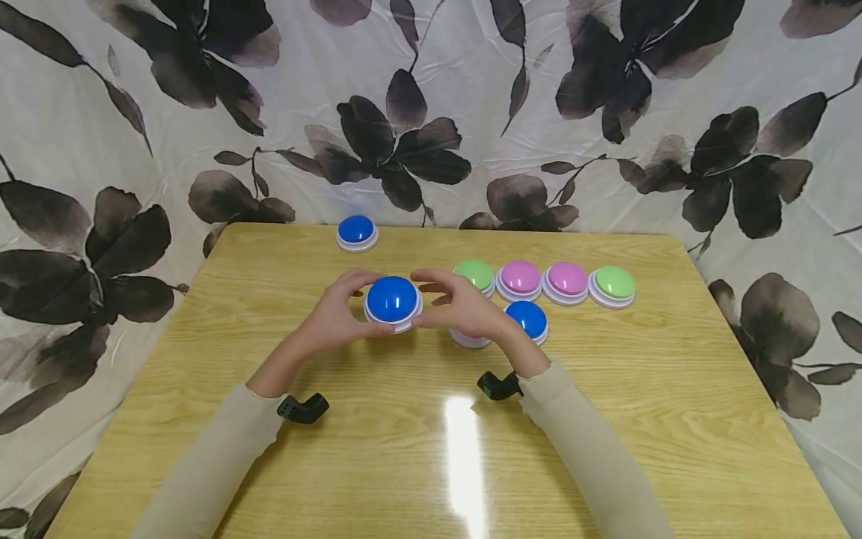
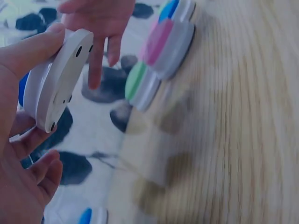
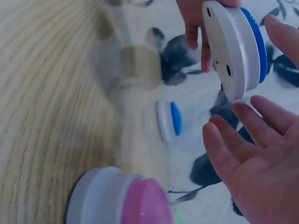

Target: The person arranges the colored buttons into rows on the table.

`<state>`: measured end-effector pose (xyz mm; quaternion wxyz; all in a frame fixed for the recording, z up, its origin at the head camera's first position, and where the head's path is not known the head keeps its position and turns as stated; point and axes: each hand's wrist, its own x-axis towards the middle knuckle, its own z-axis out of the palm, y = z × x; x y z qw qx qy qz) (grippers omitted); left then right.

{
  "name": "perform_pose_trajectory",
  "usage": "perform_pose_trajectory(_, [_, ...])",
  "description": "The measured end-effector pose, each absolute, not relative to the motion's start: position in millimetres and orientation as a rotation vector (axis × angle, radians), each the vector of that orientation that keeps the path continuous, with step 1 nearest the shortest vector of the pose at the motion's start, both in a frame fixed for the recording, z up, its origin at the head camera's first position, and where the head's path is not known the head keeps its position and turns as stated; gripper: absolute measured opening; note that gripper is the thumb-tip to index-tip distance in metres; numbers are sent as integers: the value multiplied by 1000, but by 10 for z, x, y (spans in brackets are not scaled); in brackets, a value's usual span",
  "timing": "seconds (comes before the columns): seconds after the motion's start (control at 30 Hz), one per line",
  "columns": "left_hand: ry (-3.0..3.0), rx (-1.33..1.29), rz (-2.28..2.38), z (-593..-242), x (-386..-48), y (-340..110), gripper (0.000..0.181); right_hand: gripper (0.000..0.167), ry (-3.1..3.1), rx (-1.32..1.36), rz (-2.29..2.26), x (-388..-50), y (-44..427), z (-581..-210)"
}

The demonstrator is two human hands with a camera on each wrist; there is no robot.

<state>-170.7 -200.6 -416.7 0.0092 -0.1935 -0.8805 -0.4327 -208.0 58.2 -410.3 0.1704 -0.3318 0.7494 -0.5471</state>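
A blue push button point(image 1: 393, 299) with a round white base is up off the table, its dome facing the head camera. My left hand point(image 1: 337, 311) pinches it by the rim between thumb and fingers. The left wrist view shows the white underside point(image 2: 65, 86) of that button, with small dark holes. To the right of the button my right hand point(image 1: 465, 305) is spread, thumb and fingers apart. A narrow gap separates the right fingers point(image 3: 247, 135) from the base in the right wrist view.
Another blue button point(image 1: 356, 232) stands at the table's back edge. To the right, a row holds green point(image 1: 474, 275), pink point(image 1: 521, 279), pink point(image 1: 566, 282) and green point(image 1: 612, 285) buttons. Before it are a blue button point(image 1: 527, 320) and a mostly hidden pink one point(image 1: 469, 340).
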Motion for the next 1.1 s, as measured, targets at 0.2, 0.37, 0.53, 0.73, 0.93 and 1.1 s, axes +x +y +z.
perform_pose_trajectory(0.2, [-2684, -704, -1352, -4070, -1594, -1826, 77, 68, 2228, -995, -1514, -1926, 717, -4005])
perform_pose_trajectory(0.37, [-2656, -773, -1408, -4044, -1579, -1618, 76, 72, 2253, -906, -1529, -1824, 892, -3982])
perform_pose_trajectory(0.53, [-2638, -825, -1453, -4082, -1621, -1398, 76, 78, 2321, -863, -1510, -1737, 1092, -4003])
perform_pose_trajectory(0.73, [-2620, -893, -1493, -4120, -1710, -1139, 76, 78, 2399, -863, -1521, -1712, 1329, -4026])
perform_pose_trajectory(0.93, [-2662, -914, -1513, -4167, -1792, -912, 79, 77, 2426, -783, -1508, -1691, 1534, -4029])
perform_pose_trajectory(1.1, [-2667, -975, -1518, -4198, -1851, -742, 80, 77, 2458, -707, -1496, -1670, 1690, -4038])
